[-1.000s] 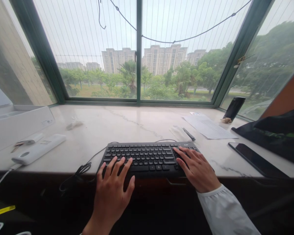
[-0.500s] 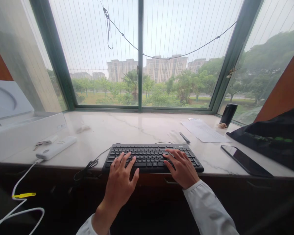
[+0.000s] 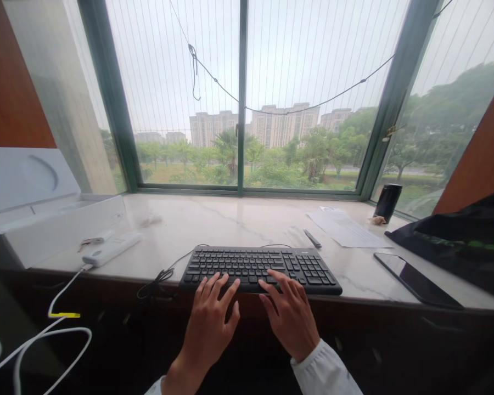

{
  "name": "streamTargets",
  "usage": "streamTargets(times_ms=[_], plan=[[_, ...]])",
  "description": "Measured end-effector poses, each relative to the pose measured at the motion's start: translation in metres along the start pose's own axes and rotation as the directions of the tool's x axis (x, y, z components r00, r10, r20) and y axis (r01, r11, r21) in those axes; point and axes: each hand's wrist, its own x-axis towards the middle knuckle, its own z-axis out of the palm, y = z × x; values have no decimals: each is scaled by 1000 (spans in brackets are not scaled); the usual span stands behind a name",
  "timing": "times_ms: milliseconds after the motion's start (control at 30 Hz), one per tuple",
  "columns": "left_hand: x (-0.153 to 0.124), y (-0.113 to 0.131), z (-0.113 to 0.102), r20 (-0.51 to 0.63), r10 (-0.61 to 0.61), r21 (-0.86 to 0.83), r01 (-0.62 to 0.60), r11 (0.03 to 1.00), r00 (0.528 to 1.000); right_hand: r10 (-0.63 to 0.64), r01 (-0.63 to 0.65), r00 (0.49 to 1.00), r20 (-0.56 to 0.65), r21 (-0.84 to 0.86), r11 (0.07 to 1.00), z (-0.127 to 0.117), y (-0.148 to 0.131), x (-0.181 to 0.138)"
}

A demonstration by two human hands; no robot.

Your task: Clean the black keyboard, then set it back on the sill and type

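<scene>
A black wired keyboard (image 3: pixel 296 265) lies at the front edge of a pale marble sill (image 3: pixel 230 222) under a wide window. My left hand (image 3: pixel 212 323) rests at the keyboard's near edge, fingers spread, tips on the bottom rows left of centre. My right hand (image 3: pixel 290 315) lies beside it, fingers stretched out over the middle keys. Both hands are empty. White sleeves cover my wrists.
A white power bank (image 3: pixel 112 248) with a white cable and a white box (image 3: pixel 45 227) sit at left. At right lie a pen (image 3: pixel 312 238), papers (image 3: pixel 346 229), a dark cup (image 3: pixel 387 202), a black phone (image 3: pixel 415 278) and a black bag (image 3: pixel 465 241).
My right hand slid left from the number pad end to the middle keys. Both hands drew back toward the near edge, and the view rose and pulled back.
</scene>
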Motion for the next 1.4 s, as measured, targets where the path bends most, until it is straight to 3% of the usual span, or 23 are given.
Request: streamTargets(times_ms=[133,267,533,633,733,900,1100,1233,1400], plan=[[-1,2,-2,15,-3,-16,3,1000,1000,-33,29,998,62,58,998,3,-12,10],[2,9,-3,9,-40,-46,40,998,999,13,-14,999,39,49,999,7,-15,18],[13,15,0,3,-72,-104,72,992,997,-34,32,998,53,38,999,17,-10,31],[16,5,0,2,-83,-53,83,995,997,5,-6,1000,-23,-53,999,22,3,28],[20,-6,-1,53,-85,-28,87,996,995,106,-131,984,-141,-179,975,23,20,21],[33,-13,-6,73,-114,-58,119,991,991,120,-137,989,-86,-243,960,12,38,18],[46,-39,-10,28,-230,1,230,973,973,242,-276,956,-167,-222,935,-3,66,18],[50,-57,-13,97,-228,-17,231,973,969,295,-305,952,-83,-172,937,-14,95,10],[48,-59,-11,35,-240,102,235,966,970,317,-344,939,-134,-311,886,-28,119,-3]])
